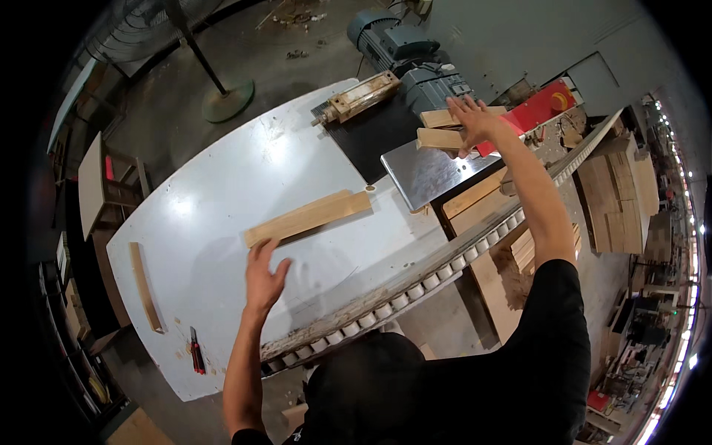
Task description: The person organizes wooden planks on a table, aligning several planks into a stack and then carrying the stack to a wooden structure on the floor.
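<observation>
My left hand [265,276] is open, thumb apart from the fingers. Its fingertips are at the near end of a pair of pale wooden strips [308,216] lying side by side on the white table; whether they touch the wood I cannot tell. On the right, my outstretched right hand [472,124] lies with spread fingers over short wooden pieces, hiding part of them. One wooden piece [439,139] pokes out on the hand's left side, above a shiny metal plate [423,182]. Another piece [437,119] shows just behind it.
A curved white table [193,245] carries a lone wooden strip [144,285] and a red-black utility knife [196,352] at left. A roller rail [400,300] borders its near side. Beyond stand a motor [400,48], a red machine part [541,107] and a fan's base [228,101]. Stacked boards [615,196] stand right.
</observation>
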`<state>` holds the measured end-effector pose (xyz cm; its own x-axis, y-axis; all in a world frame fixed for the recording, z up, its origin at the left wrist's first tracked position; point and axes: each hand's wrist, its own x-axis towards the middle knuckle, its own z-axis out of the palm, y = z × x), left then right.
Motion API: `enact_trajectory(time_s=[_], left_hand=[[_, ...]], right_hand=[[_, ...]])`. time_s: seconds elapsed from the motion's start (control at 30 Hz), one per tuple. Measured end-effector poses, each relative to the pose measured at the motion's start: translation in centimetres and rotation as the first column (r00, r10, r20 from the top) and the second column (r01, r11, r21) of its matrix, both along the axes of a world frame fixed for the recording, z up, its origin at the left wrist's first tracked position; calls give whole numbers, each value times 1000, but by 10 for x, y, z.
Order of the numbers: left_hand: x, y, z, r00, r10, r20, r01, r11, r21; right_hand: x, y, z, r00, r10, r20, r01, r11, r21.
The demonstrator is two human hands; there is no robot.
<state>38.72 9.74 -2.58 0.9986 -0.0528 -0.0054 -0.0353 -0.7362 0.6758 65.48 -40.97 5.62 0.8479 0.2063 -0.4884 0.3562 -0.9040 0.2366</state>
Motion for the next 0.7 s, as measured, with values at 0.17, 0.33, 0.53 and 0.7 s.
enact_trajectory(time_s=[0.17,0.33,0.53,0.7], left_hand=[[59,-118,17,987,-155,48,161,963,-215],[89,-192,12,981,-126,-151,29,851,-524],[93,-208,12,905,-53,-422,-328,544,-772],[88,-191,-7,886,-209,-414,-359,255,-898]], right_hand=[[-3,0,-4,993,114,41,-119,975,187],[-42,33,-18,970,188,152,-237,858,456],[-96,84,-28,884,209,418,-439,677,591],[-112,100,-42,827,264,497,-522,690,502]])
